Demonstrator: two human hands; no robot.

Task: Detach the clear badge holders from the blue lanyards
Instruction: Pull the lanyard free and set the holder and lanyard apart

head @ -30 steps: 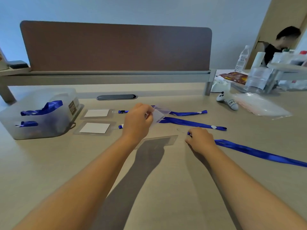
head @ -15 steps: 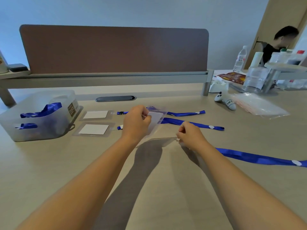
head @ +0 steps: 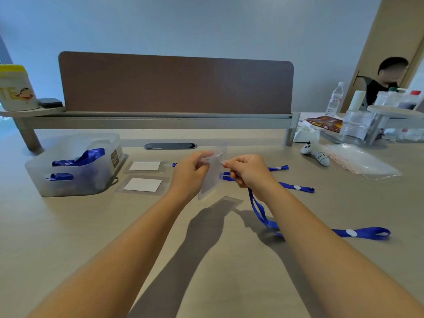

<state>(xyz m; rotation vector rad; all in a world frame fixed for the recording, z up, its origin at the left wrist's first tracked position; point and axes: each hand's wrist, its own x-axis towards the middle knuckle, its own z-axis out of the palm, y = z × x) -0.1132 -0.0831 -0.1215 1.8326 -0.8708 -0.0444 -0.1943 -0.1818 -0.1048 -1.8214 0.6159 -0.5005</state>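
Note:
My left hand [head: 191,173] grips a clear badge holder [head: 212,180] lifted upright above the desk. My right hand [head: 249,172] pinches the holder's clear strap at its top edge and also holds a blue lanyard [head: 263,216], which hangs from that hand and trails right across the desk to a loop [head: 364,232]. Two more badge holders with white cards [head: 144,166] [head: 142,185] lie flat to the left. Behind my right hand lie two other blue lanyards [head: 296,187] [head: 278,168].
A translucent bin [head: 75,165] with blue lanyards inside stands at the left. At the right are a small white plush toy [head: 317,154], a clear plastic bag [head: 360,161], bottles and a shelf. A brown divider [head: 176,84] backs the desk; a person sits at the far right.
Both hands rose off the desk. My right hand picked up the lanyard end and came to the top of the holder in my left hand; the lanyard's tail slid left.

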